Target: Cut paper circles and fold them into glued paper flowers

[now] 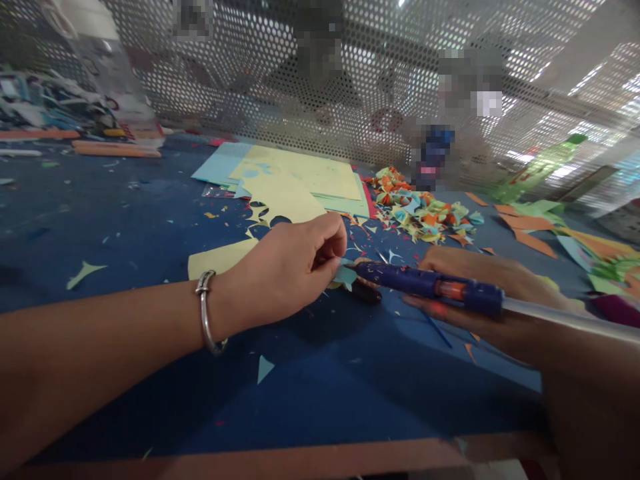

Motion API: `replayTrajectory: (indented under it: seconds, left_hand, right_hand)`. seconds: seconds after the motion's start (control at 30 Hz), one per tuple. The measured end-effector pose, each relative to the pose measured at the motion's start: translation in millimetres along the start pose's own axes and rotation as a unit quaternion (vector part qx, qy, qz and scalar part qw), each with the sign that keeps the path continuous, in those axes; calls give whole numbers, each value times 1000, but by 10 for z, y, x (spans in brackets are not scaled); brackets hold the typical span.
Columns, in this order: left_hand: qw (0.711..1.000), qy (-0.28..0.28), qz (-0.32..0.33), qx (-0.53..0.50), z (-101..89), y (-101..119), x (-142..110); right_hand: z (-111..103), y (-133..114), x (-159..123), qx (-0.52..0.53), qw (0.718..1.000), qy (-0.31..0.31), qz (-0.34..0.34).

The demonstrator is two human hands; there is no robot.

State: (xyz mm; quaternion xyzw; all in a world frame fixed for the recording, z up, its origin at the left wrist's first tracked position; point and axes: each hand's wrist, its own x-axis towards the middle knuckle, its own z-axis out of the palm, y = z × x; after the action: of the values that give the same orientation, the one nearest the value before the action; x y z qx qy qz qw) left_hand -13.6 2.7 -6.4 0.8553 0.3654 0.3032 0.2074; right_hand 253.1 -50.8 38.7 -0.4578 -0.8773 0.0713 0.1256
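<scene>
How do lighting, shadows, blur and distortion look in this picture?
All in the head view: glare breaks through the perforated screen at upper right; shadow darkens the blue table below the right hand; the left hand is fairly crisp; the bottle looks smeared and slanted, likely lens stretch; background patches are pixelated.

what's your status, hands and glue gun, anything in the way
Left fingers pinching light-blue paper piece. Right hand gripping glue gun, tip at the piece, contact unclear. Paper scraps scattered on table around.
</scene>
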Motion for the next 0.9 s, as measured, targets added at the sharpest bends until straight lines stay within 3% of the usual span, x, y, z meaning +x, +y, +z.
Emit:
replayTrajectory:
  seconds: [0.13, 0.33, 0.63, 0.9]
  left_hand:
    - [1000, -2, -1, 1, -6, 8, 5]
    - [1000, -3, -4, 6, -16, 20, -4]
    - [1000, -5, -6, 6, -11, 16, 2]
    - [1000, -10, -5, 10, -22, 25, 10]
  right_hand:
    - [-7, -18, 13, -4, 1000, 6, -10]
    - [0, -20, -1, -9, 999, -16, 41]
    - [0, -12, 16, -26, 1000, 1, -7]
    - [13, 12, -5, -13, 1000, -3, 3]
